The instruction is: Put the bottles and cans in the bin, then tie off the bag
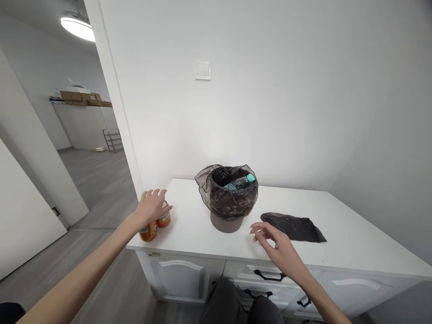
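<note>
My left hand (pixel 151 206) hovers over two orange cans (pixel 155 225) at the left edge of the white cabinet top (pixel 337 225), fingers spread and curled down, touching or nearly touching the tops. My right hand (pixel 276 247) floats open above the counter's front, fingers apart, holding nothing, between the small bin (pixel 227 198) and a folded black bag (pixel 293 227). The bin is lined with a dark translucent bag and holds a plastic bottle with a teal cap (pixel 242 181).
A white wall with a light switch (pixel 203 70) rises behind the counter. Drawers with black handles (pixel 268 275) sit below the front edge. A doorway at left opens onto a grey floor and a room with boxes on a shelf. My knees show below.
</note>
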`<state>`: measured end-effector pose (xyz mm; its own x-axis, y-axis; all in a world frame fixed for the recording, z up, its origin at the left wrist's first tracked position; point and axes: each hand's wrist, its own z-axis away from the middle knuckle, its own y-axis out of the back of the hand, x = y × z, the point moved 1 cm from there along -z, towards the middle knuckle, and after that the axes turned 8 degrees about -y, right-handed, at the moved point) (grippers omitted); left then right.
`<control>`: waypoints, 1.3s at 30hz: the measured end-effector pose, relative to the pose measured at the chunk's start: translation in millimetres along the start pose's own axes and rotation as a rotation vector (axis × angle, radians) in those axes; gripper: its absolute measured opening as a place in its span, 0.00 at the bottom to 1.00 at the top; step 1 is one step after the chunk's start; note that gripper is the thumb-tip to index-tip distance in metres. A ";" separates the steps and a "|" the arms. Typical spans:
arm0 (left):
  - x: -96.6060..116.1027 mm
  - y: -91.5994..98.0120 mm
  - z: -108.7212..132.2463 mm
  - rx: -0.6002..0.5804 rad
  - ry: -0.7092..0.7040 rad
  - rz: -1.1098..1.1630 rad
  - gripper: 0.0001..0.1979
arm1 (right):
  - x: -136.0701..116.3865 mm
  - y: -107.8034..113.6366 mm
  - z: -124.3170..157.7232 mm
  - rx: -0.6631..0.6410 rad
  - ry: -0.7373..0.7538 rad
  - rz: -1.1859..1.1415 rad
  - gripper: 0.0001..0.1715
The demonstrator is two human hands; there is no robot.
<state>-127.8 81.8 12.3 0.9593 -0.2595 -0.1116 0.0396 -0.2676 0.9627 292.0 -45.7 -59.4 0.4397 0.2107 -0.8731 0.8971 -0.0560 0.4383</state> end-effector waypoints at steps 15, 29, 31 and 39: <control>42.4 56.7 18.8 0.654 -0.091 0.278 0.28 | 28.2 -19.5 19.8 -0.033 -0.108 -0.023 0.23; 147.9 116.5 -45.8 0.593 -0.478 0.575 0.35 | 134.2 -45.9 -56.5 0.087 -0.136 -0.184 0.20; 152.1 110.6 -56.2 0.519 -0.476 0.546 0.37 | 144.6 -51.9 -63.7 0.097 -0.153 -0.176 0.19; 165.4 69.7 -107.6 0.174 -0.469 0.375 0.43 | 149.1 -67.4 -69.6 0.212 -0.204 -0.035 0.14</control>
<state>63.7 120.1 87.5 0.6725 -0.7344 0.0920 -0.3603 -0.2163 0.9074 294.0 57.4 -204.3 0.3887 0.0171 -0.9212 0.8915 -0.2594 0.3714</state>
